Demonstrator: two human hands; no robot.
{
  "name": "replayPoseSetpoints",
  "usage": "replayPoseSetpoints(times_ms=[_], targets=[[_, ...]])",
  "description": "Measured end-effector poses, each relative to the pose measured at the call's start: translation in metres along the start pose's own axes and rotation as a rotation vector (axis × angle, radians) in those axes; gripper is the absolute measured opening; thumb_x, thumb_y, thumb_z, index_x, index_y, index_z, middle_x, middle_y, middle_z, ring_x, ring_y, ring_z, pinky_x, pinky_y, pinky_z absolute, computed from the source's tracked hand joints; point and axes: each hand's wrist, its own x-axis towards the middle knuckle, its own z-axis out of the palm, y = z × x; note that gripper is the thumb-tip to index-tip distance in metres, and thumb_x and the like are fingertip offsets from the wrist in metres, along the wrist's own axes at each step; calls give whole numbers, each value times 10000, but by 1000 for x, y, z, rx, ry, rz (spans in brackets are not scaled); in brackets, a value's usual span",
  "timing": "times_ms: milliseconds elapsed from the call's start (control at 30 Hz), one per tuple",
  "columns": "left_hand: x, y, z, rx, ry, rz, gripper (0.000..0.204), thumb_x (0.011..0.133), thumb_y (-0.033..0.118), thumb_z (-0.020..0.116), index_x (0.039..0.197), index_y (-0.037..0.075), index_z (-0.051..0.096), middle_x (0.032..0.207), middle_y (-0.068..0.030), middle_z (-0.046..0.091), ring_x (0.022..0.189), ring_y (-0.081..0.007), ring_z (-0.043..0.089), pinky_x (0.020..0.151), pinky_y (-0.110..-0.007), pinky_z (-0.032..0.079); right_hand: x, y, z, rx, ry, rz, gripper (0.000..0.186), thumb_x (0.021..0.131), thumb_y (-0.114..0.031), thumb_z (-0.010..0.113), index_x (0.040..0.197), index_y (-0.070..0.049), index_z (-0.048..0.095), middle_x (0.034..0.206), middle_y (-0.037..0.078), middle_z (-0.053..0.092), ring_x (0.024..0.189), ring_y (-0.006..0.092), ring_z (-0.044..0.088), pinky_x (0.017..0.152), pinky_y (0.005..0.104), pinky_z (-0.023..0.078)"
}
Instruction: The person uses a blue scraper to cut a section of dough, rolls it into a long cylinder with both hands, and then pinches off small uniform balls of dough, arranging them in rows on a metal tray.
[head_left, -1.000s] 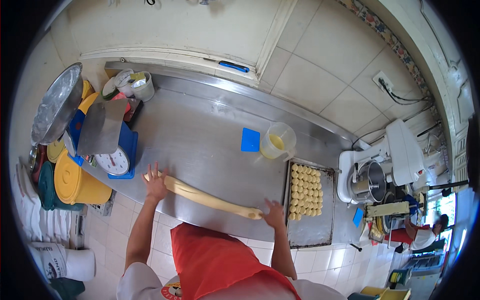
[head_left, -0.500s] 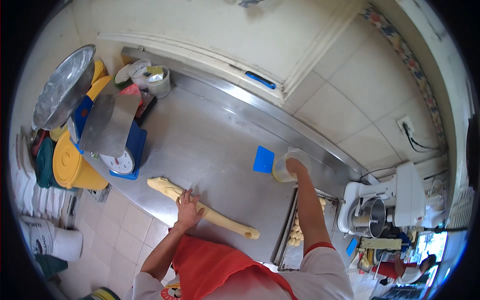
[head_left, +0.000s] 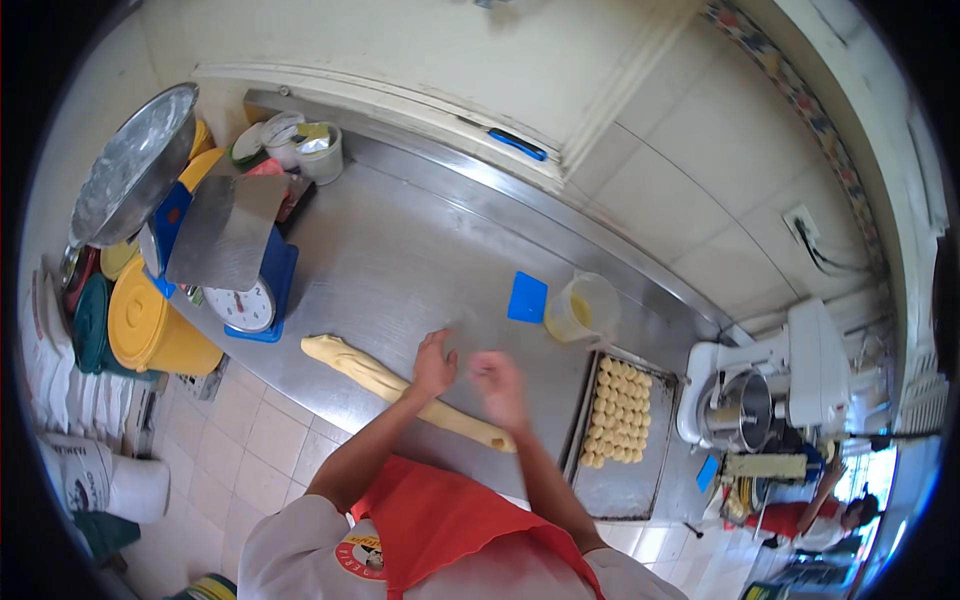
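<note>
A long roll of pale yellow dough (head_left: 360, 373) lies slantwise on the steel worktable (head_left: 400, 250) along its near edge. My left hand (head_left: 436, 364) is just beyond the dough, its forearm crossing over the roll. Its fingers look loosely apart with nothing in them. My right hand (head_left: 497, 387) is close beside it, smeared by motion, so its fingers cannot be made out. A clear plastic jug (head_left: 592, 305) with yellow liquid or fat stands farther right, with neither hand on it. A flat blue scraper (head_left: 527, 297) lies beside the jug.
At right, a metal baking tray (head_left: 625, 500) holds rows of small dough balls (head_left: 620, 410). Beyond it stands a white stand mixer (head_left: 750, 385). A blue dial scale (head_left: 245, 300) and lidded tubs (head_left: 320, 160) occupy the left side. Another person (head_left: 820, 515) is at far right.
My right hand has come out of the jug and moved left toward my left hand. My left hand has lifted off the dough and shifted right. The dough balls are now uncovered.
</note>
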Motion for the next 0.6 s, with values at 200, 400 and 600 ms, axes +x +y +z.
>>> replayPoseSetpoints(times_ms=[200, 400, 600], targets=[[-56, 57, 5, 421, -298, 601, 479, 884, 143, 608, 1339, 10, 534, 1343, -229, 530, 1279, -404, 480, 1069, -464, 408, 21, 40, -1, -22, 117, 377, 431, 970, -327, 584, 1272, -20, 609, 1218, 181, 644, 1039, 314, 644, 906, 412, 492], [-108, 55, -52, 287, -405, 683, 421, 861, 156, 665, 1269, 81, 592, 1270, -162, 597, 1224, -356, 538, 1068, -433, 428, -38, 20, -12, -598, 158, 107, 456, 956, -389, 589, 1271, -61, 622, 1171, 174, 654, 1150, 341, 594, 985, 408, 452], [-101, -61, -50, 775, -164, 751, 665, 885, 671, 497, 1315, 170, 579, 1458, -124, 462, 1405, -348, 344, 1130, -663, 179, -154, 57, 43, -1166, -3, 262, 465, 921, -432, 595, 1324, -201, 580, 1392, 149, 488, 1359, 380, 357, 1117, 603, 193]])
